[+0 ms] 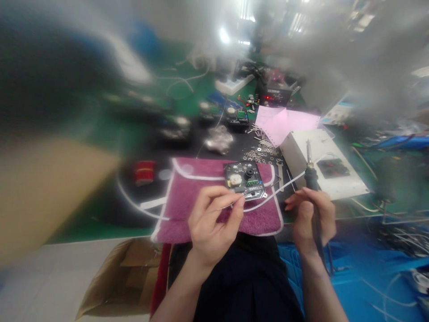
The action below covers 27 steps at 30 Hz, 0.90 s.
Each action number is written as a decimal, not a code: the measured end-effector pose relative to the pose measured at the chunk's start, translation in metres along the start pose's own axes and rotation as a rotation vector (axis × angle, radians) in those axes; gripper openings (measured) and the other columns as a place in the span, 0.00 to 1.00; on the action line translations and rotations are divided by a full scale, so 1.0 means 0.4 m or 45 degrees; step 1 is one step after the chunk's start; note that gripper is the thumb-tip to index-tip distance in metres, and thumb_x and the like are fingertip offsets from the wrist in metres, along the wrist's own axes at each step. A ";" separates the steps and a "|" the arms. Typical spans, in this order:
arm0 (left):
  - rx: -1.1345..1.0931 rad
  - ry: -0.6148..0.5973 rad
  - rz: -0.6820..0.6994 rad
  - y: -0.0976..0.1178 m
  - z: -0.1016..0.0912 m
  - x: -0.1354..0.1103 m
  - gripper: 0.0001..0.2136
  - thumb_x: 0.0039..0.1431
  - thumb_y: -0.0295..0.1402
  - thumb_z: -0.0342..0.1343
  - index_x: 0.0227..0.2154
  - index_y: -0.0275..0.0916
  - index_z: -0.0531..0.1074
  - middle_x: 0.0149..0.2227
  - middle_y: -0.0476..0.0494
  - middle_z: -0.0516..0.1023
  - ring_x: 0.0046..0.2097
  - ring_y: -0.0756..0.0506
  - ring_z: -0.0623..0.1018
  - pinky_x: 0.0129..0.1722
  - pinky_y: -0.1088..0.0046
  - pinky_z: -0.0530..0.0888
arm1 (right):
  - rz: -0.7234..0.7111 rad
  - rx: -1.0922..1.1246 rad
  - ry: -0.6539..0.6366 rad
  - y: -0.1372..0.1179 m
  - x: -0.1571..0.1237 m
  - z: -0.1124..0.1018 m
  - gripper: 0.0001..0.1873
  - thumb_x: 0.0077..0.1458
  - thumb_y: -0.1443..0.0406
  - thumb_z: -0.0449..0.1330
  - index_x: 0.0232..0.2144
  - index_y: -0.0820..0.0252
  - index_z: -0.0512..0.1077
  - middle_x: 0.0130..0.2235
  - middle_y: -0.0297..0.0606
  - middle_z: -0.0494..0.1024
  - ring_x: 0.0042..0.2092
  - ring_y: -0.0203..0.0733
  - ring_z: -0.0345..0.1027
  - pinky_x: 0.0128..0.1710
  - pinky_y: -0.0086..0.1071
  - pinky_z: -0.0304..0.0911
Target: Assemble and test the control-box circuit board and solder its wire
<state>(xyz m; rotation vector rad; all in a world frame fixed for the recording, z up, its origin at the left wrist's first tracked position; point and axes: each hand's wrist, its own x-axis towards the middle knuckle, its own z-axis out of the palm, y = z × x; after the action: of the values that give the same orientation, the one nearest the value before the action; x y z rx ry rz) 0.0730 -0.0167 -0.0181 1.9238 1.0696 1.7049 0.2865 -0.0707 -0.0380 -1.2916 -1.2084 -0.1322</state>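
Observation:
My right hand (pixel 313 219) is wrapped round a soldering iron (pixel 311 176), its metal tip pointing up and away from me, to the right of the cloth. With thumb and fingertips together, my left hand (pixel 214 219) pinches what looks like a thin wire at the near edge of a black circuit board (pixel 243 172). This board carries a round black part, a pale round part and a green connector. It lies on a purple cloth (pixel 187 201) with white edging. A white cable (pixel 273 195) crosses the cloth near the board and passes behind my left hand.
Washers (pixel 259 154) and small metal pins lie beyond the cloth, beside a wrench (pixel 280 176). A white box (pixel 330 167) stands at right, pink paper (pixel 286 120) behind it. More boards (pixel 237 117) sit farther back. A red spool (pixel 145 172) lies left.

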 end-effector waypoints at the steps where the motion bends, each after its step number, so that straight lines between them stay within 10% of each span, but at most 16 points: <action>1: -0.001 -0.003 -0.008 0.001 -0.001 -0.001 0.10 0.62 0.23 0.69 0.44 0.42 0.82 0.41 0.46 0.81 0.41 0.47 0.82 0.41 0.69 0.82 | -0.001 0.008 -0.003 -0.001 0.002 0.001 0.11 0.70 0.62 0.60 0.52 0.54 0.78 0.39 0.36 0.79 0.31 0.37 0.74 0.28 0.34 0.71; 11: -0.023 -0.234 -0.353 0.060 -0.120 -0.131 0.09 0.64 0.21 0.65 0.42 0.42 0.81 0.42 0.46 0.79 0.43 0.48 0.82 0.43 0.73 0.82 | 0.015 0.043 -0.031 0.001 0.003 -0.004 0.12 0.69 0.64 0.61 0.52 0.54 0.78 0.41 0.37 0.79 0.32 0.38 0.75 0.27 0.33 0.72; 20: -0.281 -1.118 -0.585 0.100 -0.196 -0.224 0.10 0.71 0.35 0.62 0.31 0.43 0.76 0.26 0.54 0.81 0.26 0.52 0.80 0.27 0.80 0.74 | 0.035 0.018 -0.012 0.000 0.001 -0.001 0.11 0.68 0.62 0.62 0.50 0.55 0.78 0.38 0.35 0.79 0.31 0.37 0.74 0.27 0.33 0.70; 24: -0.262 -1.099 -0.577 0.110 -0.170 -0.196 0.07 0.67 0.36 0.65 0.32 0.43 0.79 0.28 0.51 0.82 0.27 0.50 0.80 0.28 0.76 0.73 | 0.065 0.004 -0.011 -0.005 0.001 -0.005 0.11 0.68 0.62 0.61 0.50 0.56 0.78 0.37 0.35 0.79 0.29 0.37 0.73 0.29 0.35 0.70; 27: -0.754 -1.006 -0.859 0.142 -0.190 -0.156 0.02 0.66 0.36 0.67 0.35 0.48 0.83 0.28 0.50 0.82 0.29 0.47 0.81 0.29 0.72 0.75 | 0.106 -0.010 -0.038 -0.005 -0.001 -0.013 0.11 0.69 0.61 0.62 0.50 0.58 0.78 0.36 0.35 0.80 0.29 0.37 0.73 0.30 0.36 0.69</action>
<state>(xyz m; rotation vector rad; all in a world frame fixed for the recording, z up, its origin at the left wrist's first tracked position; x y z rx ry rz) 0.0183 -0.1153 -0.0051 1.3905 0.6637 0.6629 0.2883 -0.0757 -0.0360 -1.3525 -1.1788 -0.0573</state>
